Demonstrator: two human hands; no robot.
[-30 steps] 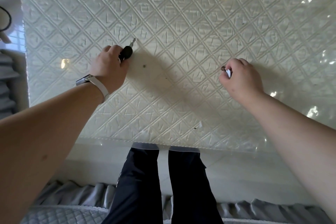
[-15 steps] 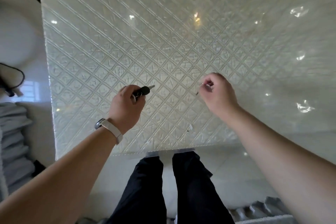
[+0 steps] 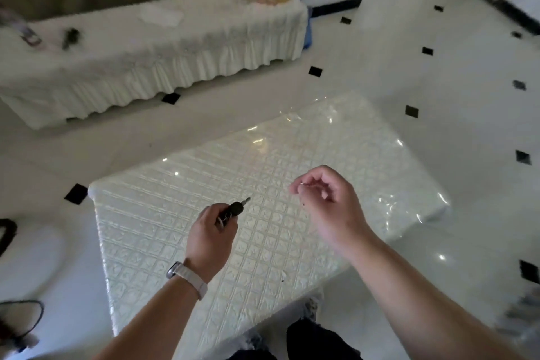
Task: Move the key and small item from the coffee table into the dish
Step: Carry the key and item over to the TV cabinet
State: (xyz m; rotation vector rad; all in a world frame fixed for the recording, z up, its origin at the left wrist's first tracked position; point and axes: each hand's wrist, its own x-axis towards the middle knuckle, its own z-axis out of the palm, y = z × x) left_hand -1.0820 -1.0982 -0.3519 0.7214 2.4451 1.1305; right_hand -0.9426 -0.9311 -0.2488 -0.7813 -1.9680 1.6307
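The left hand (image 3: pixel 210 238) is curling shut around a key (image 3: pixel 236 209) with a chunky black plastic head, its short silvery metal blade sticking out past the knuckles and pointing toward 1 o'clock. A thin metal ring is showing pale against the fingers just below the key's head. A watch (image 3: pixel 188 278) with a pale, matte strap and a dark metal case is wrapping the left wrist.

At 3 o'clock from the key, well apart from it, the right hand (image 3: pixel 328 207) is hovering above the table with its fingers loosely curled and the thumb and forefinger tips pinched together on a small item (image 3: pixel 301 184), a thin, pale sliver too small and blurred to make out further. The other fingers are hanging half open.

Beneath both hands, the coffee table (image 3: pixel 181 181) is lying as a rectangle with rounded corners, its cream top embossed with a raised diamond lattice and sealed under a glossy clear sheet that is catching bright glints and wrinkling at the 3 o'clock corner.

At 11 o'clock from the table, a long low bench (image 3: pixel 163 47) is wearing a soft off-white cloth with a pleated skirt; a few blurred dark things are lying at its left end, too smeared to identify. The floor (image 3: pixel 380 47) is shining in polished white tile with small black diamond insets. Dark trouser legs (image 3: pixel 318 342) are showing at 6 o'clock. No writing or brand mark is readable anywhere, and the dish cannot be picked out.
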